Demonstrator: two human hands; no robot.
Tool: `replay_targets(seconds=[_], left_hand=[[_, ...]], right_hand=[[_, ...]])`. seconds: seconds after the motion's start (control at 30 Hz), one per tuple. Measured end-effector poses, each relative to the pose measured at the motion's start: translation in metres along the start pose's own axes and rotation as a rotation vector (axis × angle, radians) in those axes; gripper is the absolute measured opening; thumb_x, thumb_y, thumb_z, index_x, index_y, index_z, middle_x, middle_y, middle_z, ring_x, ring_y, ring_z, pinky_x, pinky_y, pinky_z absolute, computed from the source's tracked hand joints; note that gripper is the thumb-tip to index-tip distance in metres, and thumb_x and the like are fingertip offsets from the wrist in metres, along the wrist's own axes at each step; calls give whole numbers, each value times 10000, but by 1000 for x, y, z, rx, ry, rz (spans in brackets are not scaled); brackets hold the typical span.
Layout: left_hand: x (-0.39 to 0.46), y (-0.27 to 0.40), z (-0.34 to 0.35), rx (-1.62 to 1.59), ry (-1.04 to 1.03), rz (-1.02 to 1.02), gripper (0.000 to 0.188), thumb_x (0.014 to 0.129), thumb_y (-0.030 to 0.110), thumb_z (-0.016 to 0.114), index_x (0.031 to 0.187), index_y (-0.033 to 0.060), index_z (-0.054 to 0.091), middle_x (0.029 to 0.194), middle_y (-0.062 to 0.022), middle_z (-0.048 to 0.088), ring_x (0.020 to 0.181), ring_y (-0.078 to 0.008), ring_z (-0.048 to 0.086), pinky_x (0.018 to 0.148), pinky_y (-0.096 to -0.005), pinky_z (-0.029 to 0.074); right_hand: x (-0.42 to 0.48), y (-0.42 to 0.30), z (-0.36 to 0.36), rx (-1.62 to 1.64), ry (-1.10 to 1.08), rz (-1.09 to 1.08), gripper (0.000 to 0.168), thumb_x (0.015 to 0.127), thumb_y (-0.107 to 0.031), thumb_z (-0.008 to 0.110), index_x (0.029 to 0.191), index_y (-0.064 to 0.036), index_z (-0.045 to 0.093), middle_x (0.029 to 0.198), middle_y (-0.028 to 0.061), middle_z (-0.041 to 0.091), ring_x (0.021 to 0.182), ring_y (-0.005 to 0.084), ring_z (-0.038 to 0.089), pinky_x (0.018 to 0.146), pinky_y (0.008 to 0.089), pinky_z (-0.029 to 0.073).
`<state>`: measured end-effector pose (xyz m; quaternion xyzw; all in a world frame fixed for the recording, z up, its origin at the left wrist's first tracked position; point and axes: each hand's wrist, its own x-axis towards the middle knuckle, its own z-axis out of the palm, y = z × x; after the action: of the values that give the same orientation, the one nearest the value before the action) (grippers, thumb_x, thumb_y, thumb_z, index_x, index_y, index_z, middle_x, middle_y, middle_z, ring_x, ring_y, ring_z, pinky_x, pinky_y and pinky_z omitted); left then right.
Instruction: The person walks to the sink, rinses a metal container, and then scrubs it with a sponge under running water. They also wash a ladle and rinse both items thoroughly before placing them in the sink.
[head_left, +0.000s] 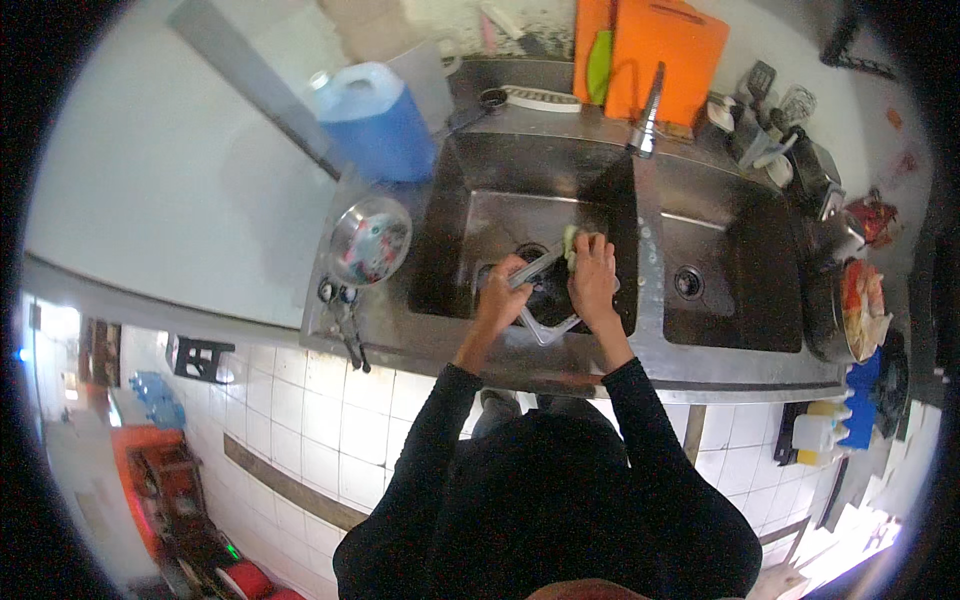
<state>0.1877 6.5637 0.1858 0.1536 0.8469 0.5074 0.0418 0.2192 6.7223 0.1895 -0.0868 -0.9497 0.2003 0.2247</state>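
Over the left basin of a steel sink (450, 225), my left hand (506, 294) grips the near-left side of a clear plastic container (546, 330), whose rim is tilted. My right hand (594, 274) presses a pale green-yellow sponge (570, 238) against the container's far right side. The fingers of my right hand partly cover the sponge. Below the container, the basin's drain (531, 253) shows in part.
A blue jug (375, 127), a metal bowl (371, 241) and black-handled utensils (347, 322) stand or lie left of the basin. A faucet (645, 135) rises behind, before orange cutting boards (667, 60). A large pot (829, 315) sits right of the second basin (720, 300).
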Motion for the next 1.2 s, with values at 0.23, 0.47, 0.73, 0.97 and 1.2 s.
replay_targets(seconds=[0.23,0.47,0.73,0.97,1.2], left_hand=[[-51,-26,-40,-119,150,-76,160,740,107,590,869,17,557,761,-88,590,730,-156,557,675,-296,432],[-92,-45,-60,-446,229,-223,238,889,241,517,881,5,549,767,-52,555,738,-103,493,670,-254,403],[-114,-103,-68,-420,306,-83,290,945,239,396,1062,-1,511,951,-58,545,856,-111,486,731,-241,399],[-118,-50,-70,-531,203,-393,358,939,289,400,1076,-31,485,1012,-87,544,910,-151,512,797,-281,421],[-83,-103,-73,-44,249,-250,486,908,393,424,1115,-43,477,1142,-178,545,1062,-301,512,888,-364,381]], right_hand=[[-16,-67,18,144,-232,-228,419,659,43,529,1068,-32,473,1043,197,449,994,403,452,839,444,406],[-62,-127,37,493,-476,31,468,760,-23,501,1192,47,336,1059,288,497,982,423,511,809,451,432],[-74,-133,41,1016,-975,279,250,778,-44,489,1016,22,450,933,211,524,895,326,532,784,341,414],[-92,-115,112,304,-398,-158,339,720,-28,504,1005,122,400,1106,324,369,1086,440,389,909,427,338],[-89,-143,67,591,-710,-204,511,723,17,450,1156,207,258,1117,366,370,1103,452,391,948,445,316]])
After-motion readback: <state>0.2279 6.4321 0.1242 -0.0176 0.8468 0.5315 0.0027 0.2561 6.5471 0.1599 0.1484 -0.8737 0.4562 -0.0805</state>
